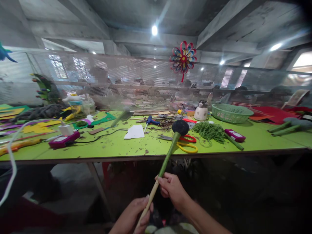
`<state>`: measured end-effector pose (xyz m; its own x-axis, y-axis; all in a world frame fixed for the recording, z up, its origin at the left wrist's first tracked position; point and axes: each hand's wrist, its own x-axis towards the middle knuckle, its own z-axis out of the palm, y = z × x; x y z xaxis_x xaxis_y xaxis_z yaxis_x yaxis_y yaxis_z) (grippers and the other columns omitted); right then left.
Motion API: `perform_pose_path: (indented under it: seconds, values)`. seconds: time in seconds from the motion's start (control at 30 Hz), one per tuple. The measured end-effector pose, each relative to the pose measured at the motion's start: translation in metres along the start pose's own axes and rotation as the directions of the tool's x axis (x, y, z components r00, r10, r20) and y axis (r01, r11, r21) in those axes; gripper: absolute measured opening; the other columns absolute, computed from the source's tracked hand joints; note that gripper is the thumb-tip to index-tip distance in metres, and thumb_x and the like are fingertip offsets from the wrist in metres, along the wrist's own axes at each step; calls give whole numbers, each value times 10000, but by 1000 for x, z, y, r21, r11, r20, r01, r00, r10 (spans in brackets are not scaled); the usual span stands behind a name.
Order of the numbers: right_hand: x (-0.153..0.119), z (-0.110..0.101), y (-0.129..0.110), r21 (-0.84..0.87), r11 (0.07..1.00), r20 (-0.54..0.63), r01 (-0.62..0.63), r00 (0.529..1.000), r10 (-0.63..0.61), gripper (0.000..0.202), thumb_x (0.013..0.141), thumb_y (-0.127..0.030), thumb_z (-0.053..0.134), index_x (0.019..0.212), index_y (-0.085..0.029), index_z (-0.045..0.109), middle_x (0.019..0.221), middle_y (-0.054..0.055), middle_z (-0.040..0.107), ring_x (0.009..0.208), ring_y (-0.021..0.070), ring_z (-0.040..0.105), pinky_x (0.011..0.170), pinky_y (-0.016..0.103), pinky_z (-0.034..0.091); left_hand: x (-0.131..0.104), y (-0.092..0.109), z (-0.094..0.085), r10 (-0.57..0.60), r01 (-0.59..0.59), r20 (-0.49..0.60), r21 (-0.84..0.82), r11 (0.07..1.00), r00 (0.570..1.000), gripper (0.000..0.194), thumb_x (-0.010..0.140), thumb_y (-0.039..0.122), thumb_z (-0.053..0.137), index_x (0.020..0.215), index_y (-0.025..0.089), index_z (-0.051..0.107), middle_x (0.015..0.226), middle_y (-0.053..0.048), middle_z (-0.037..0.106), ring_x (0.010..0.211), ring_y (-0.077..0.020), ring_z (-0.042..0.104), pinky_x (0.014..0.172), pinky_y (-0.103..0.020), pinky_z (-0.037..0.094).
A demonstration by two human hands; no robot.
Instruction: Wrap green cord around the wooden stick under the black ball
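Observation:
A pale wooden stick (152,194) slants up from my lap, its upper part wrapped in green yarn (167,158) and topped by a dark round head (180,127). My left hand (136,211) is closed around the bare lower end. Where the green wrapping stops, my right hand (172,186) pinches the stick between thumb and fingers. Behind the head, on the table, lie scissors (187,148) with red and yellow handles. A loose heap of green yarn (210,132) rests just right of them.
On the green table (109,150) are a blue glue gun (152,121), white paper (134,132), purple power sockets (63,139) and scattered scraps. A green basket (231,113) and a white jar (201,111) stand further back. A perforated screen (136,73) with a hanging flower ornament (183,58) rises behind.

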<state>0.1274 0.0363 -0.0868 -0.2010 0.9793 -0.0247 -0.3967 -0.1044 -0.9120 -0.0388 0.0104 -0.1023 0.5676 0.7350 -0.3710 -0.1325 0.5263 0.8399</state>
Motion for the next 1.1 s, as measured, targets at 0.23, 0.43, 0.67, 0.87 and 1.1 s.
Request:
perform_pose_path:
  seconds: [0.23, 0.43, 0.67, 0.87, 1.1]
  values:
    - [1, -2, 6, -47, 999, -62, 5, 998, -8, 373, 723, -461, 686, 763, -114, 558, 379, -125, 311, 347, 21, 200, 386, 209, 128, -4, 4, 1, 427, -214, -313, 535, 817, 848, 466, 684, 609, 603, 646, 145, 600, 517, 32, 495, 480, -89, 448, 446, -173, 346]
    - [-4, -3, 3, 24, 1000, 19, 2, 1000, -2, 374, 724, -455, 692, 788, -106, 573, 394, -125, 303, 363, 20, 182, 399, 213, 135, -2, -1, 1, -33, 43, -90, 105, 994, 995, 565, 708, 712, 459, 695, 159, 570, 370, 95, 354, 258, -39, 170, 276, -182, 107]
    - [1, -1, 5, -67, 998, -57, 6, 998, -9, 390, 711, -489, 684, 711, -131, 530, 378, -121, 317, 347, 23, 208, 380, 210, 128, -6, 7, 7, 439, -194, -322, 577, 793, 839, 421, 692, 577, 611, 756, 163, 658, 557, 3, 586, 524, -135, 522, 490, -196, 383]
    - [-4, 1, 2, -26, 1000, -19, -7, 1000, 7, 390, 708, -470, 695, 787, -109, 571, 384, -121, 324, 349, 24, 216, 390, 209, 151, -5, -1, 2, 128, -85, -177, 231, 969, 976, 485, 753, 616, 510, 730, 143, 615, 396, 86, 376, 287, -38, 204, 315, -180, 145]
    - [-4, 3, 4, -36, 999, -27, -1, 1000, 0, 390, 709, -467, 693, 796, -103, 586, 378, -122, 326, 345, 27, 216, 386, 208, 152, 0, -2, 2, 36, -16, -146, 138, 990, 989, 518, 726, 653, 506, 764, 147, 609, 365, 86, 384, 261, -46, 232, 283, -171, 142]
